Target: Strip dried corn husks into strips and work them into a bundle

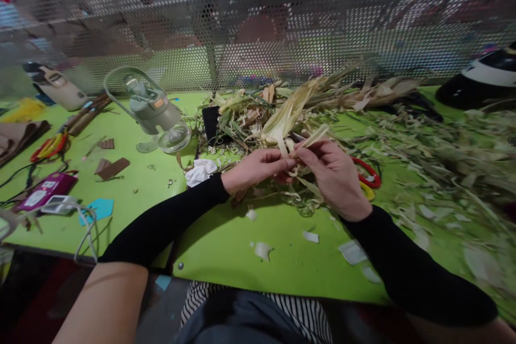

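Note:
Both hands meet at the middle of the green table, in front of a heap of dried corn husks [290,110]. My left hand [262,167] is closed in a pinch on a pale strip of corn husk [282,145]. Close against it, my right hand [332,174] also pinches the husk, and a folded end [317,136] sticks up past its fingers. Where the fingertips meet, the husk is partly hidden. Just right of my right hand lie scissors with red and yellow handles [370,174], partly covered by the hand. Curled husk shreds [302,196] lie beneath my hands.
A perforated metal screen [258,27] stands along the back of the green table [226,247]. To the left are a drink bottle [151,107], crumpled tissue [200,172], other scissors [50,148] and a purple device [48,191] with cables. Loose husks [451,156] cover the right side.

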{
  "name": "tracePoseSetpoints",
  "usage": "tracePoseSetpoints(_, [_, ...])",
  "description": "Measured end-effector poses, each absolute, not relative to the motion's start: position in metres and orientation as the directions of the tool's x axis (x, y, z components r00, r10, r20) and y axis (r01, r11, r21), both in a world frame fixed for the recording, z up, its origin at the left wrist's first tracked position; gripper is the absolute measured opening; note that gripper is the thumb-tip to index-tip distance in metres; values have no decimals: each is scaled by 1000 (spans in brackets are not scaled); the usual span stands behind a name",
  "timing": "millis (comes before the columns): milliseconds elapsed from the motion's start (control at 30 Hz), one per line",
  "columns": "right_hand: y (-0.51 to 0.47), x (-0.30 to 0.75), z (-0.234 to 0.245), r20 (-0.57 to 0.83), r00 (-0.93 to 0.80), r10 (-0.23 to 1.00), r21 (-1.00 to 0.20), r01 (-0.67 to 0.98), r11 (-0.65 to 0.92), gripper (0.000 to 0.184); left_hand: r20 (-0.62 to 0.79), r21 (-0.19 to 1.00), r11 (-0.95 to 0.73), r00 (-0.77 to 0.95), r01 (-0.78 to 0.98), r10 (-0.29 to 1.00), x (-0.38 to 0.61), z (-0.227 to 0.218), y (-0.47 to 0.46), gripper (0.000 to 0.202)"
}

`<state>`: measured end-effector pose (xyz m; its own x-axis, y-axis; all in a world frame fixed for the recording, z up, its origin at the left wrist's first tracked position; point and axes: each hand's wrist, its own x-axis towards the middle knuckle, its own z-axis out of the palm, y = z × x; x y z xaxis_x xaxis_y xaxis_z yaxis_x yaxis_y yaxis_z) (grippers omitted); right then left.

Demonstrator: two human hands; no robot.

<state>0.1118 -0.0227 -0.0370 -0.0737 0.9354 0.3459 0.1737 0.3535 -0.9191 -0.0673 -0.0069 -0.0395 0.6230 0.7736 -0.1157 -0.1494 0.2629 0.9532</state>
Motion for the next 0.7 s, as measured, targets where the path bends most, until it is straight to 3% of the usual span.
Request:
tracePoseSetpoints(100, [-30,114,-30,371,-165,914,-861,308,405,34,-182,914,372,654,-162,734,-68,-40,-5,36])
tracePoseSetpoints(233, [-31,118,-30,343,-212,915,-840,366,400,29,-254,868,466,652,-172,714,-66,-39,-4,12])
tracePoseSetpoints(533, [-24,125,-25,433,-313,845,-655,535,534,10,-387,797,568,548,-206,741,-63,-25,-7,24])
tracePoseSetpoints(700, [-22,130,-23,519,-480,707,-420,577,701,9,-333,833,477,433,-280,837,-58,-29,-10,28])
